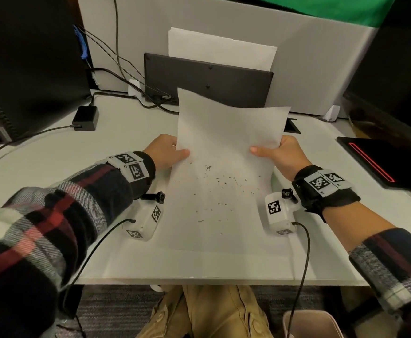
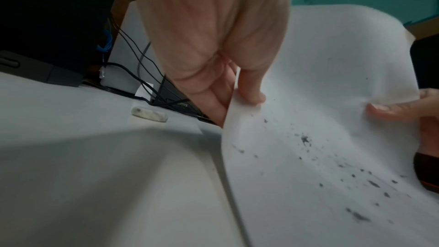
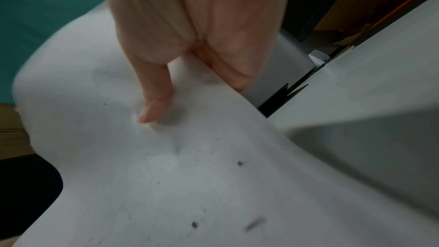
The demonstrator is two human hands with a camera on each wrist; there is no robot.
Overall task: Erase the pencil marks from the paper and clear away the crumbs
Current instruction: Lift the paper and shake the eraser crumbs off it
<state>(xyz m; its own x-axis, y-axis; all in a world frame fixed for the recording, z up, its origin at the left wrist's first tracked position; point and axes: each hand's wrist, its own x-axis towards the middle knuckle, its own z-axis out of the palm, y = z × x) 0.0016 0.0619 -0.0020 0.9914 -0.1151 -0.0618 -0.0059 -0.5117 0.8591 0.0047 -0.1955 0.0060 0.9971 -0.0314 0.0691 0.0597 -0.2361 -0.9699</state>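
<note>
white paper (image 1: 224, 147) sagging in the middle, dark crumbs (image 1: 214, 184) scattered across it, left hand (image 1: 164, 152) and right hand (image 1: 281, 152) pinching opposite edges, far end raised off tabletop (image 1: 53, 167)

From my remote seat, the fingers of my left hand (image 1: 165, 152) and my right hand (image 1: 281, 152) vanish behind the paper (image 1: 224, 167); only the thumbs show on top. The crumbs (image 1: 214, 184) are too small in the head view to tell rubbings from pencil marks, and smeared by blur in both wrist views. Left of the paper, the eraser (image 2: 149, 114) is soft-edged. Behind the paper, the dark panel (image 1: 175, 74) is partly covered; the paper's near edge is cut off in both wrist views
</note>
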